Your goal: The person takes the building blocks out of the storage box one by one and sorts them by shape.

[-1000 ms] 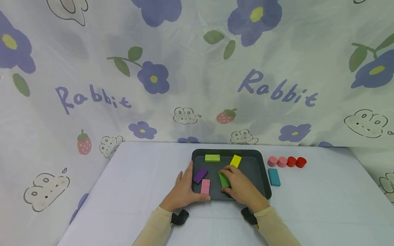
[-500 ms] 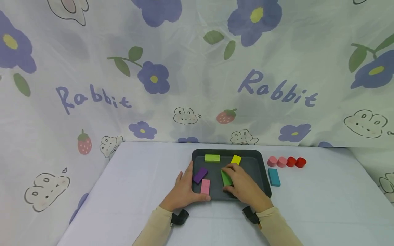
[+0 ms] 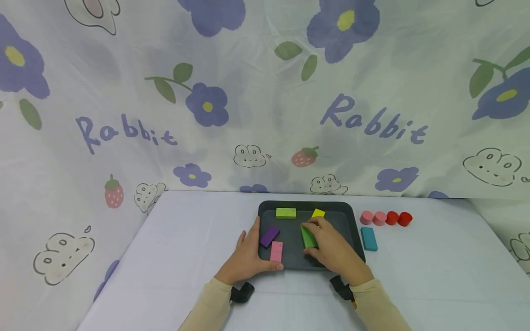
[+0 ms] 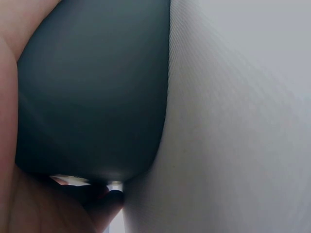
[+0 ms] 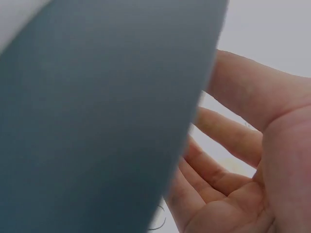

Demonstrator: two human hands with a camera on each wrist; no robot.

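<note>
A dark grey rectangular tray (image 3: pixel 333 253) lies on the table. My left hand (image 3: pixel 248 257) rests against its front left corner, fingers straight along the left side and thumb along the front rim. Inside the tray, my right hand (image 3: pixel 331 246) pinches a green block (image 3: pixel 308 236) between thumb and fingers. A yellow block (image 3: pixel 318 213) lies just beyond that hand, partly covered by it. Near my left hand are a purple block (image 3: pixel 270 236) and a pink block (image 3: pixel 276 252). A lime block (image 3: pixel 285 213) lies by the far rim. The tray's dark side (image 4: pixel 92 97) fills much of the left wrist view.
Right of the tray, a blue block (image 3: pixel 369 238) lies on the white tablecloth (image 3: pixel 434 266). Behind it stands a row of small cylinders, two pink (image 3: pixel 373 217) and two red (image 3: pixel 398 218). A patterned cloth (image 3: pixel 265 115) hangs behind the table.
My right hand has moved slightly right with the green block, covering more of the yellow block. The left hand, tray and other blocks have stayed in place.
</note>
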